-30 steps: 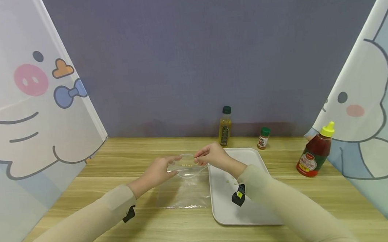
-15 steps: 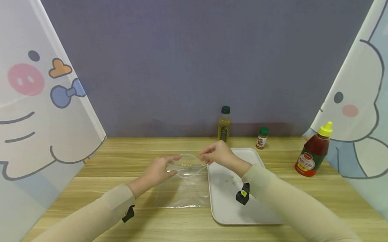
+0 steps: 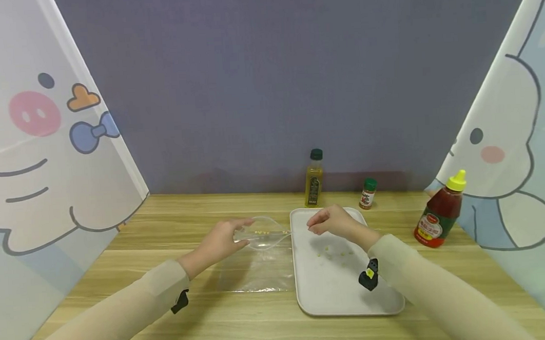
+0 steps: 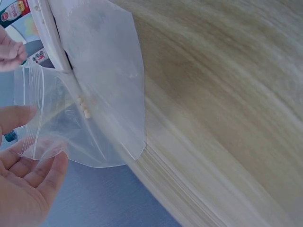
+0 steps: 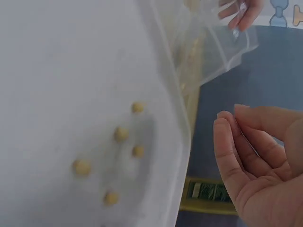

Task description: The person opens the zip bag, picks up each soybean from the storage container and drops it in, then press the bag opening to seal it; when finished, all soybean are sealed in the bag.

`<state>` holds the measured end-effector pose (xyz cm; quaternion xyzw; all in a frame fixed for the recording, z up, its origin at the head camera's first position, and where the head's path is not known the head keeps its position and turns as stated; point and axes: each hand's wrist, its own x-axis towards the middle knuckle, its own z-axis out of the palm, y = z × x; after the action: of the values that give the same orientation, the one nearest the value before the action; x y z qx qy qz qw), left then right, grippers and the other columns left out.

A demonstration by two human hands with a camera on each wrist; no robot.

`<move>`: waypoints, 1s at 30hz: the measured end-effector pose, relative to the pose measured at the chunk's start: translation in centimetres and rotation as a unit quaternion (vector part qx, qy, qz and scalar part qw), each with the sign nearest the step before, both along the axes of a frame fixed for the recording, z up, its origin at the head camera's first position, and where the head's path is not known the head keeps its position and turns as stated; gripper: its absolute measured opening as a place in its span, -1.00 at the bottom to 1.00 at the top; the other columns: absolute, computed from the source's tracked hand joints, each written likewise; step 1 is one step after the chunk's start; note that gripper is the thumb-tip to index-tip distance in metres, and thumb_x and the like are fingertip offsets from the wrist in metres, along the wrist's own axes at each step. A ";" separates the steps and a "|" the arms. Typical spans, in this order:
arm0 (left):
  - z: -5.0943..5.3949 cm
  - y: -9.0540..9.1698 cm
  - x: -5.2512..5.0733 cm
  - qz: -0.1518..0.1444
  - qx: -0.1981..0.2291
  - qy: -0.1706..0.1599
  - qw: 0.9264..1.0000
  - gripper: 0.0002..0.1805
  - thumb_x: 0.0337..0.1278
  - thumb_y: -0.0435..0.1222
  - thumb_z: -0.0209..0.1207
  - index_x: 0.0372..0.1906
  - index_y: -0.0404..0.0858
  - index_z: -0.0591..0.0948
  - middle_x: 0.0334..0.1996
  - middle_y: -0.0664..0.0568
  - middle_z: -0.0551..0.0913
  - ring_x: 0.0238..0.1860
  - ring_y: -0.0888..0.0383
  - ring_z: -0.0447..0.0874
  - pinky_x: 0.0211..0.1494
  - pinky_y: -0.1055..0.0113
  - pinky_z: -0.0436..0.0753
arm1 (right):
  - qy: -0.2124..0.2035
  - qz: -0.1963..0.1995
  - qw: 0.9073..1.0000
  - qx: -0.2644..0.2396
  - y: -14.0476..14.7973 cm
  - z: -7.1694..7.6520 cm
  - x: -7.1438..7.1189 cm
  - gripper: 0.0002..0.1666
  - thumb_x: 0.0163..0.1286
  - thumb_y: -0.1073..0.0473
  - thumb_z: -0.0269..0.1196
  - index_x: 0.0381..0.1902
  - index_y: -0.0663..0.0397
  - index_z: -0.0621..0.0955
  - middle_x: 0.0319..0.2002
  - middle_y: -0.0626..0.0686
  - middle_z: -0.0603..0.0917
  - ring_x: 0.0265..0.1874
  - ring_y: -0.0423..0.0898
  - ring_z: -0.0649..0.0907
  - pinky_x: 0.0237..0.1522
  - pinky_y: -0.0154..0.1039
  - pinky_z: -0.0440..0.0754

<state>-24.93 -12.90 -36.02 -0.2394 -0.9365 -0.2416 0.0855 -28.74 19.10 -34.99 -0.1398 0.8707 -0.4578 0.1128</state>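
Note:
My left hand holds the mouth of a clear zip bag apart at its left corner, thumb and fingers curled at its edge. Several small, round, pale-yellow soybeans lie together inside it. The bag's right side meets the edge of a white tray. Over the far part of that tray hovers my right hand, its thumb and fingertips close together with nothing visible between them. Several more soybeans are scattered on the tray below it.
An oil bottle stands behind the tray, and a small green-capped seasoning jar is to its right. Farther right is a red sauce bottle with a yellow nozzle cap. A grey panel closes off the back of the wooden table.
My right hand has moved right from the bag's mouth to above the tray. Another soybean now shows in the bag near its right side. The left hand has stayed in place.

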 end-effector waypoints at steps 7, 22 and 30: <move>0.2 0.0 0.1 -0.001 -0.001 0.001 1.000 -0.42 0.03 -0.32 0.37 0.23 -0.19 0.54 0.11 -0.06 0.66 0.02 -0.04 0.68 -0.02 0.08 0.69 | 0.032 0.021 0.998 0.055 1.9 -0.8 -0.1 -0.77 0.20 0.29 0.36 -0.19 0.31 0.71 -0.26 0.09 0.78 -0.31 -0.23 0.68 -0.18 -0.28 0.65; -0.1 0.0 0.4 0.004 0.011 -0.018 1.000 -0.42 0.03 -0.33 0.37 0.24 -0.20 0.54 0.11 -0.08 0.65 0.02 -0.09 0.66 -0.13 0.16 0.68 | 0.001 0.059 0.993 0.105 3.0 -3.3 0.0 -0.78 0.01 0.45 0.41 -0.32 0.23 0.73 -0.45 -0.03 0.70 -0.44 -0.23 0.58 -0.36 -0.36 0.58; -0.1 -0.1 0.3 0.003 0.013 -0.012 1.000 -0.43 0.02 -0.35 0.37 0.23 -0.21 0.54 0.10 -0.08 0.66 0.02 -0.08 0.66 -0.02 0.07 0.69 | 0.023 0.055 0.991 0.122 2.9 -3.7 -0.2 -0.91 0.06 0.37 0.44 -0.43 0.17 0.74 -0.53 -0.06 0.70 -0.54 -0.25 0.55 -0.45 -0.37 0.54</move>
<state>-24.59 -12.98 -36.14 -0.2326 -0.9350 -0.2559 0.0781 -28.95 21.99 -38.65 -0.1838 0.9133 -0.3379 0.1338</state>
